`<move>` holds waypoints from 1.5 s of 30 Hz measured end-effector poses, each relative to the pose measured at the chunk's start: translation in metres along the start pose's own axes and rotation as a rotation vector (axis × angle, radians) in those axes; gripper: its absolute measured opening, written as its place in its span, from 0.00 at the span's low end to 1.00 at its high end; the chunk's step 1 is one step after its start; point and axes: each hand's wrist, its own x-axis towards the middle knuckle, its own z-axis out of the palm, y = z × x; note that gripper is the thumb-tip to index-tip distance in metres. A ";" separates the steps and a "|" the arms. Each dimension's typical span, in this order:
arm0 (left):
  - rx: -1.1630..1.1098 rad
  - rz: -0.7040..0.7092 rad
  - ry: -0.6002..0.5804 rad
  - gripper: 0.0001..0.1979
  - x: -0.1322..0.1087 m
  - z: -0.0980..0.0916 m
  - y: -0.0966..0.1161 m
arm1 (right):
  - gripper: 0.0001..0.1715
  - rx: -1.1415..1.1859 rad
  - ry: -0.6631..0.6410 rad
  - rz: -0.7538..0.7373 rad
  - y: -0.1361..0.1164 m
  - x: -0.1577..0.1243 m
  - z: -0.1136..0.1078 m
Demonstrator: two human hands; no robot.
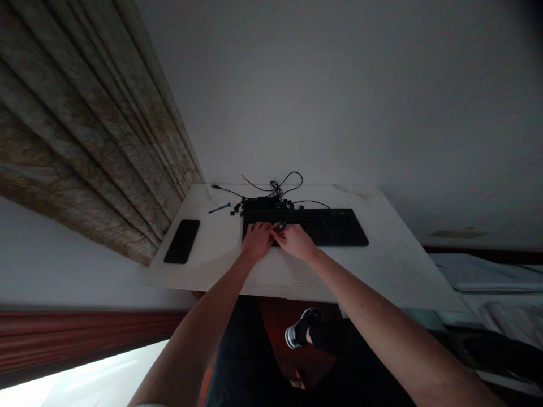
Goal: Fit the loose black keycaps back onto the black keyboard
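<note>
A black keyboard (339,228) lies on the white table. My left hand (257,239) rests on its left part, fingers spread over the keys. Right beside it, my right hand (296,240) is bent at the keys with its fingers closed, thumb and fingertips near my left hand. Whatever those fingertips grip, if anything, is too small and dark to make out. Behind the keyboard is a pile of small black pieces (261,203), with a few loose ones at its left.
A blue tool (219,207) lies left of the pile. Nearer the left edge is a black phone (182,241). A thin black cable (292,174) loops behind the keyboard. A patterned curtain (106,113) hangs at the left; a wall stands behind the table (382,271).
</note>
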 end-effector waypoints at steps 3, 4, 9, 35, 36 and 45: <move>0.000 -0.006 -0.009 0.18 0.000 0.001 0.000 | 0.16 0.013 0.009 -0.011 0.000 -0.001 0.000; 0.001 -0.006 -0.013 0.18 0.000 0.001 0.000 | 0.15 0.017 0.011 -0.013 -0.001 -0.001 0.000; 0.010 0.003 -0.013 0.18 0.000 0.003 -0.002 | 0.14 0.020 0.013 -0.011 -0.002 -0.002 0.000; -0.078 -0.026 0.059 0.13 -0.001 0.002 0.000 | 0.21 0.113 0.450 0.256 0.038 -0.021 -0.032; -0.096 -0.032 0.064 0.13 -0.002 0.002 0.000 | 0.22 0.114 0.531 0.308 0.046 -0.027 -0.034; -0.357 -0.102 0.279 0.23 -0.009 0.008 -0.012 | 0.27 0.003 0.744 0.360 0.096 -0.071 -0.003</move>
